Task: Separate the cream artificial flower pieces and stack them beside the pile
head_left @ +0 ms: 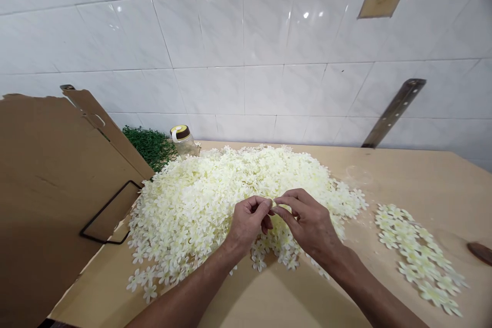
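A large heap of pale yellow-white artificial flowers (200, 200) covers the middle of the table. In front of it, my left hand (251, 220) and my right hand (305, 220) meet fingertip to fingertip. Both are closed in a pinch, thumb against fingers. Something small and pale seems to be between the fingertips, but it blends with the flowers behind, so I cannot make it out. Several flowers lie loose at the heap's near edge, below my hands. Off to the right, a separate patch of flowers (418, 256) is spread flat on the table.
Cardboard (49, 189) stands on the left, with a black wire frame (103, 215) against it. Green plastic foliage (148, 146) and a lidded bottle (184, 141) sit behind the heap. A metal bracket (395, 113) is against the tiled wall. A dark brown object (480, 252) lies far right.
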Tool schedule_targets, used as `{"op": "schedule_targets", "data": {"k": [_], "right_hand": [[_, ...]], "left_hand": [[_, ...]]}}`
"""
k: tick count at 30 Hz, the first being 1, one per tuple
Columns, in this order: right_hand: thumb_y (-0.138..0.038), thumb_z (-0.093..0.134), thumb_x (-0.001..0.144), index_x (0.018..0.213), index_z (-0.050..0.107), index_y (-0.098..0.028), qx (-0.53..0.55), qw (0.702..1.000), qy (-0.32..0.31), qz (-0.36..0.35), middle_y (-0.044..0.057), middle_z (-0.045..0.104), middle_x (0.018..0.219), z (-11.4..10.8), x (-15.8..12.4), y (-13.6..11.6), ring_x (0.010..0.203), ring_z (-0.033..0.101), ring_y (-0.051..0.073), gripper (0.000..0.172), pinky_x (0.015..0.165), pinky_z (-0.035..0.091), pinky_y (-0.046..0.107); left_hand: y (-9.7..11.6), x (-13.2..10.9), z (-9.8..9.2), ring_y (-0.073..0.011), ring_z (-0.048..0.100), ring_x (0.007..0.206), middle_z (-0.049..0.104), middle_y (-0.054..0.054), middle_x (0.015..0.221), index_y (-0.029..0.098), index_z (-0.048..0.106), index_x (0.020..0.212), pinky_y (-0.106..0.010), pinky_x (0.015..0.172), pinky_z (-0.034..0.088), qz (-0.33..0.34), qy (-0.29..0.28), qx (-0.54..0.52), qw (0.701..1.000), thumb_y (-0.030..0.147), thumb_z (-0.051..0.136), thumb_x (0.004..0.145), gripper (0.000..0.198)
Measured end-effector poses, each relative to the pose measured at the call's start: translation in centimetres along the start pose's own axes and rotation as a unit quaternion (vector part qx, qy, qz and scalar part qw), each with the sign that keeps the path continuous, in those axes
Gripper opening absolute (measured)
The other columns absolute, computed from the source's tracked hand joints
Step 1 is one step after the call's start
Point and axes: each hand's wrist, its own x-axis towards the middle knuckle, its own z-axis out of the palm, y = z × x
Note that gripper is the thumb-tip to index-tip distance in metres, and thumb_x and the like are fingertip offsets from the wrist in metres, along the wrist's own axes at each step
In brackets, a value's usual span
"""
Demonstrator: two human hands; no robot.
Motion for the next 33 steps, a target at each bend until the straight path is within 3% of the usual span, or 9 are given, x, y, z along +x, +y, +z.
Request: {"op": "schedule_targets", "data": {"k": [5, 12, 20, 33], "right_hand": [[-0.027, 0.059, 0.094, 0.099, 0.071, -0.022, -0.001, 1.000, -0.001, -0.009, 0.007, 0.067, 0.092, 0.5, 0.5, 0.4, 0.074, 0.066, 0.016, 0.014, 0.065, 0.056, 0.028], [-0.023, 0.059, 0.094, 0.096, 0.072, -0.023, 0.015, 0.999, -0.045, -0.012, 0.005, 0.069, 0.090, 0.6, 1.5, 0.2, 0.077, 0.067, 0.016, 0.013, 0.071, 0.055, 0.029], [-0.032, 0.061, 0.093, 0.084, 0.072, -0.022, 0.033, 0.999, -0.021, 0.026, 0.004, 0.069, 0.079, 0.2, 2.0, 0.3, 0.065, 0.064, 0.015, 0.018, 0.059, 0.052, 0.028], [-0.026, 0.056, 0.096, 0.081, 0.069, -0.022, 0.046, 0.997, -0.033, 0.044, 0.003, 0.067, 0.078, 0.5, 2.1, 0.2, 0.070, 0.063, 0.016, 0.020, 0.064, 0.049, 0.027]], "left_hand": [[0.0, 0.2, -0.2, -0.0107, 0.054, 0.050, 0.063, -0.004, 0.067, 0.013, 0.068, 0.077, -0.023, 0.046, 0.040, -0.033, -0.026, -0.071, 0.997, 0.048, 0.070, 0.080, 0.035], [-0.1, 0.6, -0.6, -0.0096, 0.052, 0.048, 0.058, -0.002, 0.058, 0.012, 0.066, 0.074, -0.022, 0.046, 0.038, -0.066, -0.037, -0.122, 0.990, 0.049, 0.072, 0.079, 0.037], [-0.2, 0.7, -0.9, -0.0075, 0.052, 0.049, 0.060, -0.003, 0.069, 0.013, 0.067, 0.078, -0.020, 0.045, 0.038, -0.068, -0.066, -0.151, 0.984, 0.043, 0.074, 0.079, 0.031], [-0.3, 0.9, -0.6, -0.0046, 0.050, 0.048, 0.061, -0.002, 0.075, 0.012, 0.069, 0.082, -0.019, 0.044, 0.037, -0.084, -0.044, -0.166, 0.982, 0.039, 0.079, 0.074, 0.030]]}}
